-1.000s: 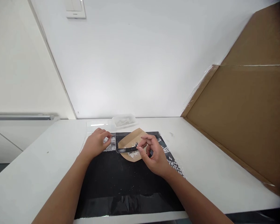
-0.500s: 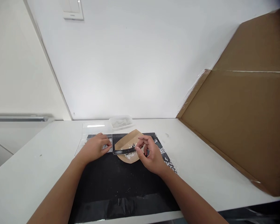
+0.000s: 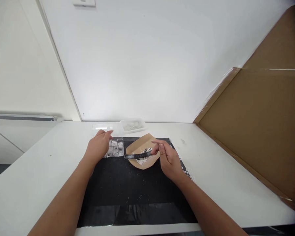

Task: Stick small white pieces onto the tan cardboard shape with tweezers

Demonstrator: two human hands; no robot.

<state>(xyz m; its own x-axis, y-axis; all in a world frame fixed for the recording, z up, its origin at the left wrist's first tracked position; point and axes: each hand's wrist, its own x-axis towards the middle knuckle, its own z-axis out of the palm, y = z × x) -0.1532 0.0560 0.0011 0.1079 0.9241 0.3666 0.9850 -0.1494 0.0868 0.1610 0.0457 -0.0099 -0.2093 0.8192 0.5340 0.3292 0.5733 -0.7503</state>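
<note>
My right hand (image 3: 168, 160) is over the right side of a brown paper tray (image 3: 135, 147). Its thumb and index finger point up, and the curled fingers hold one end of a curved black nail file (image 3: 137, 155). The file lies level across the tray and looks dusted white. Small white scraps (image 3: 142, 160) lie in the tray below it. My left hand (image 3: 98, 147) is raised over the left part of a clear compartment box (image 3: 116, 149), index finger stretched out; nothing shows in it. White pieces fill the box's sections, and its lid (image 3: 100, 127) stands back behind.
A black mat (image 3: 135, 186) with fine white specks lies under the tray and box. Behind them is a clear plastic tub (image 3: 132, 125) by the white wall. White marks (image 3: 185, 168) line the mat's right edge. A cardboard panel (image 3: 255, 131) borders the table's right side.
My left hand has lifted from a pinch at the box's right sections and moved back left, uncovering them. My right hand has shifted slightly right, showing more of the file. The view has shifted.
</note>
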